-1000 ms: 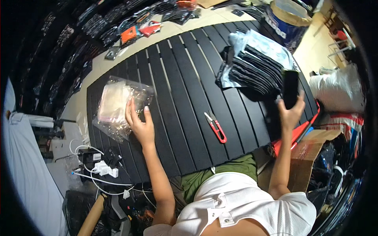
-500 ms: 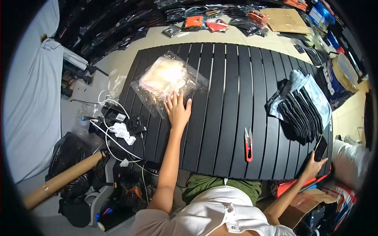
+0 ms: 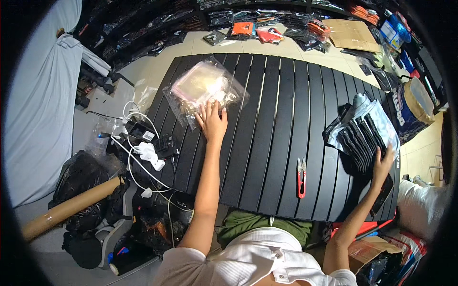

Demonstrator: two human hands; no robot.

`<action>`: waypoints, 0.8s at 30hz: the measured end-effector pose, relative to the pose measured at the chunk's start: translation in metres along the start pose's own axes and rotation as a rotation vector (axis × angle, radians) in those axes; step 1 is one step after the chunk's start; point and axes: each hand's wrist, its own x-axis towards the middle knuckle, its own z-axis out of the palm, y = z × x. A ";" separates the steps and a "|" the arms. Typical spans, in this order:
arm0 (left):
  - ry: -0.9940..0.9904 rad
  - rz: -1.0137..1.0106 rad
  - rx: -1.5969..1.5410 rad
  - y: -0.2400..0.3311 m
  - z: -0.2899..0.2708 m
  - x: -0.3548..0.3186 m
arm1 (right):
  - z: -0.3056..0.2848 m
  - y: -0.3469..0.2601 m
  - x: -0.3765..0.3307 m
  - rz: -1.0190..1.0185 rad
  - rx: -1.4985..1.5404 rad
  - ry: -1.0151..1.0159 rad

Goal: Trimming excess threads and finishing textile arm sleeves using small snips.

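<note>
My left hand [image 3: 213,121] lies open, its spread fingertips on the lower edge of a pack of clear plastic bags [image 3: 198,85] at the table's far left. My right hand [image 3: 382,164] reaches the near right corner of a stack of folded black and light-blue garments [image 3: 362,136]. Its thumb and fingers are apart and touch the cloth; no firm grip shows. Beside my right wrist a black phone [image 3: 383,196] rests at the table's right edge, partly covered by the forearm. Red-handled thread snips [image 3: 301,178] lie between my hands, blades pointing away.
The black slatted table [image 3: 260,143] carries all this. White cables and chargers [image 3: 149,155] crowd its left edge, near a long cardboard tube [image 3: 71,207]. A large bag [image 3: 412,109] stands beyond the right edge. Packaged garments [image 3: 243,31] and flat cardboard [image 3: 353,35] lie on the far floor.
My right hand has let go of the phone and moved up to the garment stack. My left hand has stayed at the plastic bags. The whole view has shifted slightly.
</note>
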 end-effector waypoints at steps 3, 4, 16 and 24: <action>0.021 0.025 -0.101 -0.003 -0.001 -0.003 | 0.013 -0.003 0.000 0.047 0.080 0.030; 0.038 0.025 -0.152 -0.006 -0.002 -0.004 | 0.014 -0.004 0.000 0.042 0.083 0.029; 0.197 0.067 -0.313 -0.009 0.001 0.000 | -0.017 -0.006 0.043 0.206 0.176 0.222; 0.365 0.092 -0.577 0.003 -0.022 0.001 | -0.093 -0.125 0.084 0.425 1.616 0.253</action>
